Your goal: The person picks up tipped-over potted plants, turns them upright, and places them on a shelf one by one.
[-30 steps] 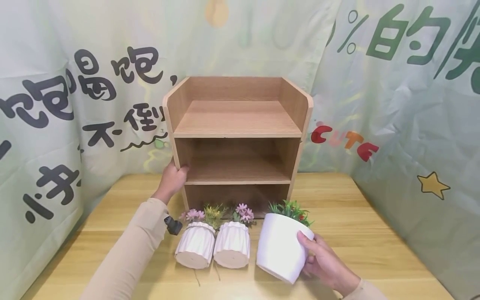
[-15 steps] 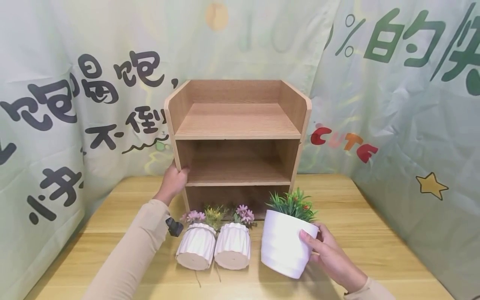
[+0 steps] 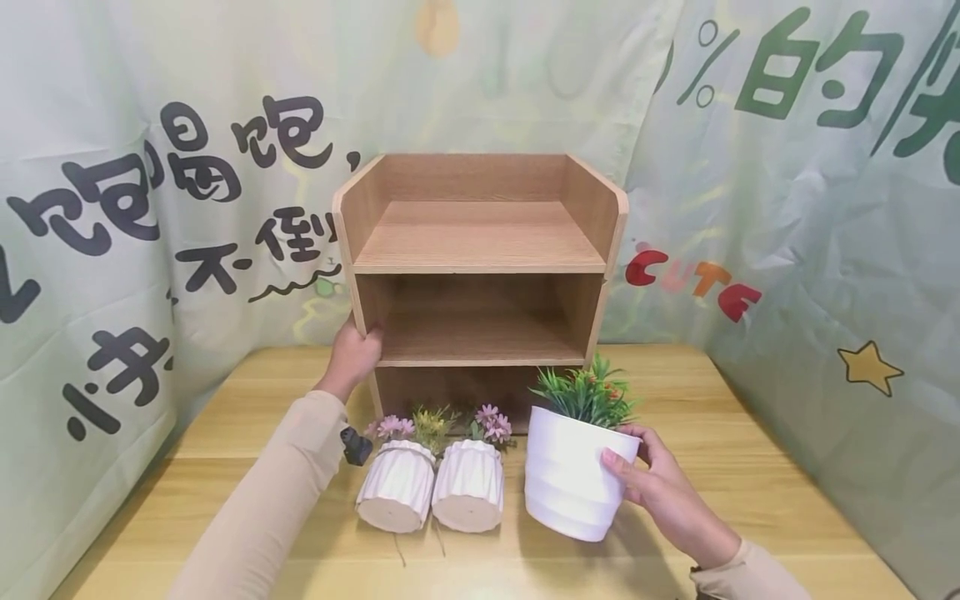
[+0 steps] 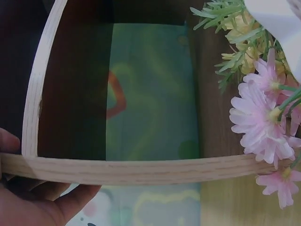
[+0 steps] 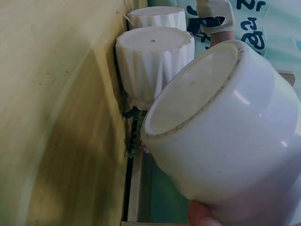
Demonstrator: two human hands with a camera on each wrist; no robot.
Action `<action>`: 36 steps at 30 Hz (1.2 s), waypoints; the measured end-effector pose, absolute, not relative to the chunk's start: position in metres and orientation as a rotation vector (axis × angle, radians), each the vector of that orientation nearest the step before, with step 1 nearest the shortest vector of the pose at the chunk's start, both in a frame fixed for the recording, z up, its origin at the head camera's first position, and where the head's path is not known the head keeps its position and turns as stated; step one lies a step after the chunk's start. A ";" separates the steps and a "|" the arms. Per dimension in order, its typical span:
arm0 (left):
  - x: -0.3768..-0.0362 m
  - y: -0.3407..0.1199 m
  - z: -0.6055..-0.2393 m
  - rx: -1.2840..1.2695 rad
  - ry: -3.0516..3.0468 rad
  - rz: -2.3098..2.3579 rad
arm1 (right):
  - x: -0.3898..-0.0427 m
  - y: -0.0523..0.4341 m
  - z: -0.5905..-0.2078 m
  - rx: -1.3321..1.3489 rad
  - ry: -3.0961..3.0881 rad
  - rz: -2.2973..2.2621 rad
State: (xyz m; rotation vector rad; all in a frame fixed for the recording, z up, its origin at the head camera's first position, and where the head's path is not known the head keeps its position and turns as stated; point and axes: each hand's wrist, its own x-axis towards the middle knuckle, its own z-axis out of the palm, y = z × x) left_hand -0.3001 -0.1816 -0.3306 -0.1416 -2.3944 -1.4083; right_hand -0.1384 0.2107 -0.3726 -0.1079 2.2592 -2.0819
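Observation:
My left hand (image 3: pixel 356 357) grips the left side panel of a wooden three-tier shelf (image 3: pixel 480 237), thumb inside the middle tier. The left wrist view shows its fingers behind the panel edge (image 4: pixel 141 170). My right hand (image 3: pixel 670 496) holds a smooth white flowerpot (image 3: pixel 573 475) by its right side, thumb on the front. Green artificial grass (image 3: pixel 588 392) with small red bits tops this pot, which tilts a little above the table. Its underside faces the right wrist camera. Part of the right hand is hidden behind the pot.
Two small ribbed white flowerpots (image 3: pixel 397 487) lie tipped side by side before the shelf, bases toward me, with pink and yellow flowers (image 3: pixel 492 425). A wooden table (image 3: pixel 750 500) lies underneath. Printed curtains (image 3: pixel 247 50) hang behind and at both sides.
The white flowerpot in my right hand has risen and turned slightly more upright, moving a little to the right. My left hand keeps its hold on the shelf.

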 end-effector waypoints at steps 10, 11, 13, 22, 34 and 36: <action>-0.300 -0.177 -0.328 -0.091 -2.313 -1.452 | -0.136 0.213 -0.365 -0.199 2.328 -2.105; -0.300 -0.176 -0.328 -0.086 -2.308 -1.450 | -0.136 0.213 -0.364 -0.209 2.340 -2.102; -0.300 -0.175 -0.328 -0.082 -2.299 -1.447 | -0.136 0.213 -0.363 -0.224 2.361 -2.096; -0.299 -0.173 -0.328 -0.059 -2.285 -1.424 | -0.135 0.213 -0.357 -0.280 2.412 -2.065; -0.298 -0.173 -0.327 -0.039 -2.272 -1.413 | -0.136 0.212 -0.346 -0.390 2.501 -2.026; -0.297 -0.173 -0.326 -0.037 -2.274 -1.419 | -0.137 0.213 -0.343 -0.405 2.518 -2.009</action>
